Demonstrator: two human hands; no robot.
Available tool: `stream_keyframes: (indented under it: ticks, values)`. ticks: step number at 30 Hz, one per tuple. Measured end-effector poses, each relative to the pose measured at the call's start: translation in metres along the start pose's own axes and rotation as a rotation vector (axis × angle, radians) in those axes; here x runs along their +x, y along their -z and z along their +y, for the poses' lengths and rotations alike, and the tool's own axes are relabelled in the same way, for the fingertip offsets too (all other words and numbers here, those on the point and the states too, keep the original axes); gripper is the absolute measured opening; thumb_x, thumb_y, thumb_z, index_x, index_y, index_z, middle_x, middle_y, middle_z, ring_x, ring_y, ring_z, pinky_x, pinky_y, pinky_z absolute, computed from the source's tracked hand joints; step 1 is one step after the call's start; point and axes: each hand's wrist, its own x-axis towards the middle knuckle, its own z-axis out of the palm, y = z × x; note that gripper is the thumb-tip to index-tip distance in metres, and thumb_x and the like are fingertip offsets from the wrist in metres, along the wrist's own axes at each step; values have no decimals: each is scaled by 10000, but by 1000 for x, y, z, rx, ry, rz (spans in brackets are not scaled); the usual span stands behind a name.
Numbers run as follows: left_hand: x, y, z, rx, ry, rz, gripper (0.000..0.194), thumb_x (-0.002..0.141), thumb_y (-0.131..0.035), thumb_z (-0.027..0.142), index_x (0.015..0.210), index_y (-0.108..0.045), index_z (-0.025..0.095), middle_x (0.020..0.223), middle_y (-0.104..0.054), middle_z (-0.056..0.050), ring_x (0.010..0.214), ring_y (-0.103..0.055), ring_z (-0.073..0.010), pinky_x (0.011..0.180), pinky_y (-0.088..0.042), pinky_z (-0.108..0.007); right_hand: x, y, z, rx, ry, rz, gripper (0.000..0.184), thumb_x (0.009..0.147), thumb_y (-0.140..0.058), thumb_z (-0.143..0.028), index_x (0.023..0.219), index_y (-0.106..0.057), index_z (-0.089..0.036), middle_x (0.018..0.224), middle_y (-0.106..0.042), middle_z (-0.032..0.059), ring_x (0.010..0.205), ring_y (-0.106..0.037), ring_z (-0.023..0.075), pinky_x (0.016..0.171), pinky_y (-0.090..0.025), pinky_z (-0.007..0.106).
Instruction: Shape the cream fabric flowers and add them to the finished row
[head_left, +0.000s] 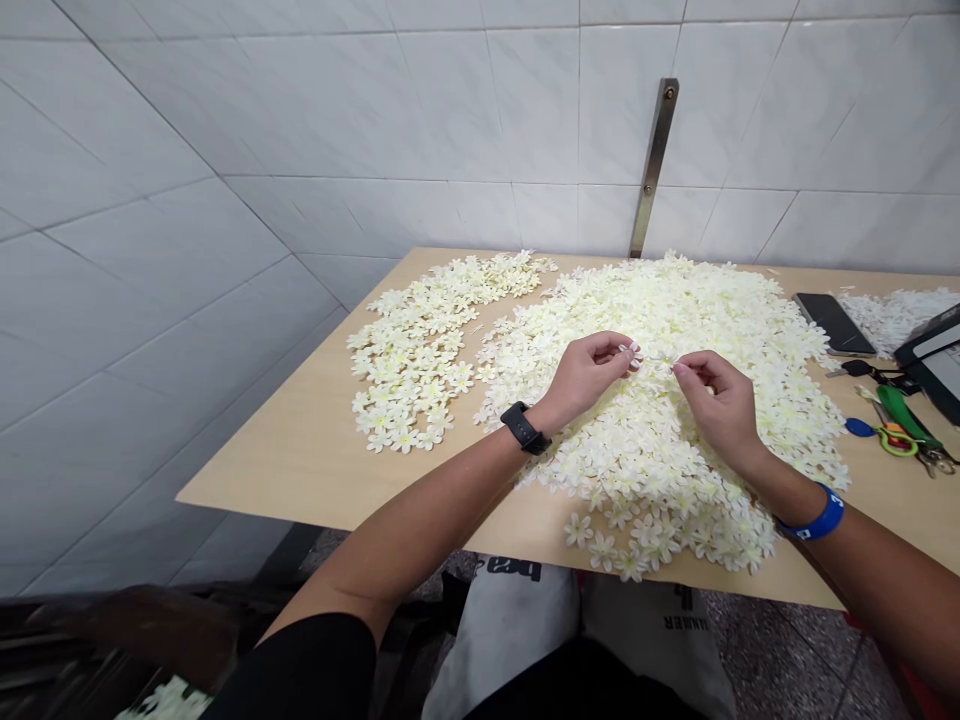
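Wristband lettering: white marks on the blue wristband [823,516], one like a "3"; the rest turns out of sight.
Trouser print: dark letters on the pale trousers [517,625], upside down and broken by folds, not surely readable.
Left grip: thumb and fingertips of the left hand [586,378] are closed on a small white flower [634,355], mostly covered by fingers, above the big heap.
Right grip: thumb and forefinger of the right hand [718,405] are pinched together, just apart from the left; whether anything sits between them I cannot tell.
Flower heap: pale blossoms [645,460] under both hands, with a smaller spread [409,375] to the left.
Cut off: a black case [934,350] at the right edge, near a dark phone [834,323].
Tabletop: light brown tabletop [292,440], wood-toned, against the wall.
Room: grey-veined white tiles [450,100], an upright metal strip [654,165], speckled floor [795,640].
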Motion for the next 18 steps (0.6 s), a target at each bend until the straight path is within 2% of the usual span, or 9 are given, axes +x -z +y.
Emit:
stream_keyframes:
  ticks: [4, 8, 10, 11, 14, 15, 16, 18]
  values:
    - [1, 1, -2, 32, 57, 71, 218, 791, -814, 318, 871, -729, 133, 791, -741, -48, 736, -715, -135, 696, -575, -258, 0, 0, -2, 5, -7, -7, 126, 924, -667, -305, 834, -685, -219, 754, -669, 8, 710, -598, 160, 669, -465, 292]
    - [1, 3, 1, 143, 19, 72, 226, 815, -809, 347, 816, -717, 140, 714, -717, -26, 672, -679, -129, 673, -549, -270, 1, 0, -4, -3, -14, -15, 135, 920, -669, -306, 820, -679, -216, 751, -669, 10, 706, -597, 159, 669, -464, 293]
    - [-1, 4, 3, 322, -73, 67, 240, 866, -771, 379, 800, -715, 155, 728, -725, -28, 696, -678, -145, 699, -549, -294, 1, 0, -5, -8, -17, -26, 150, 918, -675, -315, 806, -670, -215, 740, -664, 10, 697, -594, 159, 663, -461, 294]
    - [-2, 5, 4, 427, -153, 61, 232, 891, -750, 386, 827, -727, 164, 797, -751, -41, 769, -700, -166, 760, -562, -318, 1, 0, -5, -7, -15, -33, 161, 919, -678, -321, 800, -666, -214, 732, -661, 9, 689, -590, 159, 657, -459, 294]
    - [-6, 4, 6, 654, -448, -14, 211, 924, -733, 375, 1053, -755, 209, 1151, -771, -75, 1129, -691, -231, 1031, -530, -407, 1, 0, -7, -1, -3, -60, 190, 925, -684, -345, 789, -660, -214, 719, -655, 9, 667, -578, 154, 633, -449, 290]
    - [-7, 3, 6, 676, -516, -60, 239, 926, -735, 364, 1118, -746, 221, 1214, -758, -76, 1187, -671, -235, 1066, -515, -414, 1, 0, -8, 2, 4, -71, 203, 928, -684, -356, 785, -659, -214, 713, -651, 8, 657, -572, 151, 623, -443, 288]
    - [-8, 2, 5, 675, -550, -100, 248, 930, -732, 352, 1144, -742, 226, 1220, -758, -76, 1181, -674, -229, 1051, -526, -403, 1, 0, -9, 7, 12, -88, 218, 930, -685, -370, 780, -659, -215, 705, -647, 6, 645, -564, 148, 611, -435, 285]
    - [-10, -1, 5, 622, -526, -139, 174, 946, -711, 325, 1069, -758, 211, 1098, -788, -68, 1027, -714, -199, 907, -570, -342, 1, 0, -10, 22, 30, -133, 256, 930, -690, -412, 769, -663, -215, 677, -631, 0, 613, -542, 140, 583, -415, 281]
